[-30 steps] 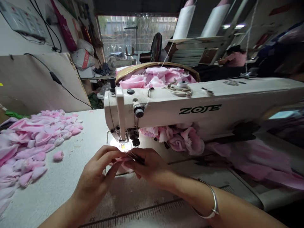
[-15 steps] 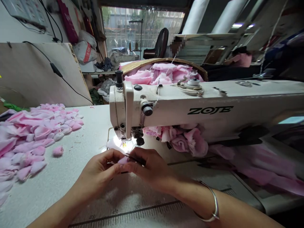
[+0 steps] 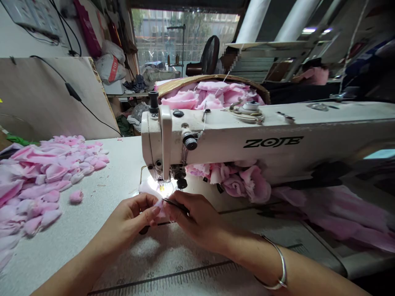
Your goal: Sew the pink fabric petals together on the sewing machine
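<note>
My left hand (image 3: pixel 135 216) pinches a small piece of pink fabric (image 3: pixel 161 210) between thumb and fingers, just in front of the sewing machine's needle area. Closed around small dark thread snips (image 3: pixel 175 204), my right hand (image 3: pixel 200 220) has their pointed tip at the fabric's upper edge. The snips are partly covered by my fingers, so their blades cannot be told apart. Behind my hands, pale fabric (image 3: pixel 147 187) lies beside the lit presser foot of the white sewing machine (image 3: pixel 210 139). A dark rounded bit below my left fingers cannot be made out.
Many pink fabric petals (image 3: pixel 46 172) are heaped on the table's left, with one small rolled piece (image 3: pixel 76 197) apart. Pink fabric roses (image 3: pixel 243 183) sit under the machine arm. Behind it stands a container (image 3: pixel 262 91) of pink fabric. Two people are in the background.
My hands have drawn slightly apart, the left one shifting left. More of the pink fabric shows between them, and the snips' tip is now clearer at its edge.
</note>
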A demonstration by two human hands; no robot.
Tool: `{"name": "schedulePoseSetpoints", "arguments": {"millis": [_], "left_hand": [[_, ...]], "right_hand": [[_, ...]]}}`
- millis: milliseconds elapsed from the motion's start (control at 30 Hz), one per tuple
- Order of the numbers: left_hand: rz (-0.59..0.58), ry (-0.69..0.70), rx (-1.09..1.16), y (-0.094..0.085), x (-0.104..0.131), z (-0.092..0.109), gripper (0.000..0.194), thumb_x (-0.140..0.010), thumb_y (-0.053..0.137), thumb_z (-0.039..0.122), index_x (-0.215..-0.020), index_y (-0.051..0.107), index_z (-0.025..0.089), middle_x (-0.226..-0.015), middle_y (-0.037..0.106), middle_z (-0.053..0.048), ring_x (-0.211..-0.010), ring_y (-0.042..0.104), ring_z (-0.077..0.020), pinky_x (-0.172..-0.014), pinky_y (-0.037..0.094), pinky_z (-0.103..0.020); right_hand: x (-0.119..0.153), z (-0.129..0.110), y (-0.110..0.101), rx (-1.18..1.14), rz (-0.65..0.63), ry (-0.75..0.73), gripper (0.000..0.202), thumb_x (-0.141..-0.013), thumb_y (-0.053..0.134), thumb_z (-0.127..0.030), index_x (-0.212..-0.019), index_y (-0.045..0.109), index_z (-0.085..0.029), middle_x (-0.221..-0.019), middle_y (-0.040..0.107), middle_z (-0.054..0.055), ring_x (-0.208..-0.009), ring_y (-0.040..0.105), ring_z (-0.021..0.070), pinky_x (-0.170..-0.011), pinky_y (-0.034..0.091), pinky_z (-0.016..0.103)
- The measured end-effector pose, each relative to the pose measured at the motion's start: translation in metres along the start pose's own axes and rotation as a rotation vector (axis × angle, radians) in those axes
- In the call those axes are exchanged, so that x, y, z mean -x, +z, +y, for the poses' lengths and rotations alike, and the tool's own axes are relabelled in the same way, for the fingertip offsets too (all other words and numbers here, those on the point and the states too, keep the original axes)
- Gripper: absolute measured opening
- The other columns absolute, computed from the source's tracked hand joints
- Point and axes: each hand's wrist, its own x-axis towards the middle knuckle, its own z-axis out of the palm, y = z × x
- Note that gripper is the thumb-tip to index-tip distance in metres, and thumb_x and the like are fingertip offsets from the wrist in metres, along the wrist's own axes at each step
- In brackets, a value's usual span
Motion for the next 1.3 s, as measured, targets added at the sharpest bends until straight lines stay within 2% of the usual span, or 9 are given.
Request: {"name": "schedulePoseSetpoints", "arguments": {"millis": [133, 200, 300, 533, 733, 1000, 1133, 1200, 1300], "left_hand": [[0.07, 0.02, 0.025, -0.005, -0.003, -0.005, 0.03, -0.085, 0.057, 0.048, -0.092, 0.06, 0.019, -0.079, 0.059, -0.001, -0.068, 0.053, -0.0112, -0.058, 0.04, -0.021], [0.088, 0.011, 0.02, -0.006, -0.004, -0.007, 0.031, -0.085, 0.056, 0.049, -0.094, 0.06, 0.019, -0.08, 0.06, -0.001, -0.069, 0.055, -0.012, -0.058, 0.042, -0.022], [0.094, -0.001, 0.029, -0.007, -0.005, -0.009, 0.032, -0.085, 0.056, 0.049, -0.096, 0.059, 0.019, -0.082, 0.06, -0.002, -0.067, 0.055, -0.0117, -0.056, 0.041, -0.021], [0.124, 0.0, 0.015, -0.005, -0.002, -0.006, 0.029, -0.084, 0.058, 0.048, -0.089, 0.058, 0.019, -0.069, 0.054, 0.003, -0.053, 0.046, -0.0073, -0.049, 0.037, -0.019], [0.15, 0.003, -0.072, -0.003, -0.001, -0.001, 0.029, -0.085, 0.055, 0.049, -0.089, 0.059, 0.02, -0.069, 0.055, 0.002, -0.053, 0.047, -0.0088, -0.049, 0.039, -0.02], [0.145, 0.041, -0.061, -0.004, -0.001, -0.006, 0.028, -0.086, 0.056, 0.048, -0.09, 0.058, 0.02, -0.074, 0.055, 0.002, -0.058, 0.049, -0.0085, -0.049, 0.037, -0.019], [0.126, 0.042, -0.159, -0.003, 0.0, -0.006, 0.028, -0.089, 0.051, 0.048, -0.092, 0.058, 0.021, -0.073, 0.054, 0.002, -0.057, 0.049, -0.0092, -0.05, 0.039, -0.02], [0.177, 0.141, -0.336, -0.003, 0.0, -0.005, 0.025, -0.09, 0.049, 0.045, -0.095, 0.058, 0.022, -0.081, 0.058, 0.0, -0.065, 0.054, -0.0122, -0.058, 0.045, -0.024], [0.39, 0.487, -0.789, -0.002, -0.001, -0.004, 0.02, -0.091, 0.05, 0.034, -0.107, 0.056, 0.023, -0.108, 0.058, -0.006, -0.095, 0.056, -0.0195, -0.082, 0.047, -0.034]], "right_hand": [[0.003, 0.002, -0.002, 0.051, 0.007, -0.116, 0.026, -0.097, 0.037, -0.026, -0.111, 0.059, -0.024, -0.102, 0.063, 0.002, -0.093, 0.056, 0.0147, -0.08, 0.04, 0.027], [0.003, 0.006, 0.0, 0.061, 0.025, -0.142, 0.029, -0.098, 0.037, -0.026, -0.117, 0.059, -0.026, -0.105, 0.062, 0.003, -0.098, 0.055, 0.0152, -0.084, 0.041, 0.029], [0.001, 0.011, 0.004, 0.068, 0.064, -0.114, 0.027, -0.096, 0.042, -0.027, -0.114, 0.062, -0.027, -0.101, 0.064, 0.002, -0.094, 0.058, 0.0155, -0.081, 0.042, 0.029], [-0.002, 0.01, 0.003, 0.055, 0.119, 0.02, 0.01, -0.09, 0.055, -0.032, -0.09, 0.062, -0.025, -0.087, 0.065, -0.002, -0.078, 0.058, 0.0134, -0.066, 0.039, 0.026], [-0.001, 0.011, 0.002, 0.077, 0.123, 0.026, 0.012, -0.09, 0.053, -0.032, -0.089, 0.06, -0.023, -0.089, 0.062, 0.0, -0.078, 0.056, 0.0137, -0.066, 0.038, 0.026], [-0.001, 0.012, 0.005, 0.088, 0.131, 0.002, 0.011, -0.089, 0.055, -0.032, -0.087, 0.061, -0.023, -0.087, 0.063, -0.002, -0.075, 0.056, 0.0118, -0.065, 0.036, 0.025], [-0.002, 0.011, 0.002, 0.086, 0.117, -0.011, 0.011, -0.09, 0.055, -0.031, -0.087, 0.062, -0.023, -0.086, 0.064, -0.002, -0.075, 0.056, 0.0115, -0.066, 0.036, 0.025], [-0.003, 0.011, -0.002, 0.094, 0.107, -0.015, 0.011, -0.089, 0.055, -0.029, -0.086, 0.062, -0.022, -0.086, 0.064, -0.002, -0.075, 0.056, 0.012, -0.066, 0.036, 0.025], [-0.006, 0.014, -0.011, 0.132, 0.106, -0.005, 0.012, -0.089, 0.055, -0.027, -0.084, 0.063, -0.021, -0.084, 0.065, 0.0, -0.074, 0.056, 0.0123, -0.065, 0.036, 0.025]]}}
